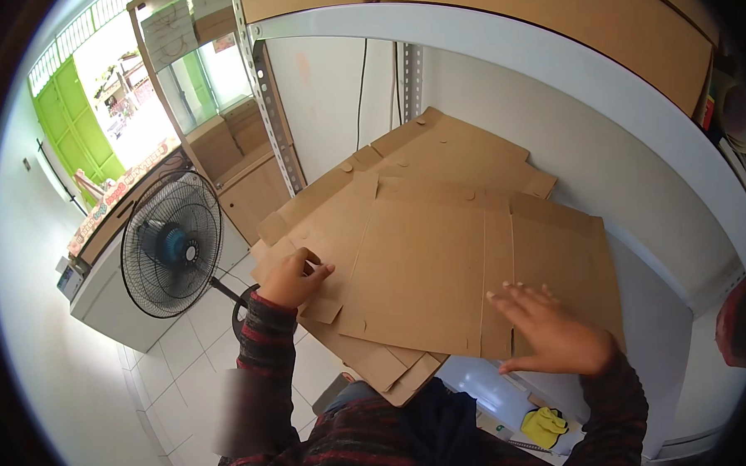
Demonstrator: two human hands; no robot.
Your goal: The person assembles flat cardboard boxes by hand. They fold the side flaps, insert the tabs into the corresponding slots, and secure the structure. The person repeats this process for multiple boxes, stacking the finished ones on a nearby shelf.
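Observation:
A large, flattened brown cardboard box (pixel 424 264) lies across the shelf in front of me, with creases, slots and small tabs along its edges. More flat cardboard (pixel 461 142) sticks out beneath it at the back, and other layers show at the near edge. Above the left flap, my left hand (pixel 290 278) is closed, with its fingers curled in toward the thumb. Whatever it may pinch is too small to make out. My right hand (pixel 556 333) rests on the right part of the box, with fingers spread and nothing in its grasp.
A standing fan (pixel 172 244) is on the tiled floor to the left, by a white cabinet (pixel 135 306). Overhead runs a shelf beam (pixel 497 23) with cardboard boxes above. Below the near edge are a blue shiny item (pixel 484 386) and a yellow cloth-like item (pixel 545 426).

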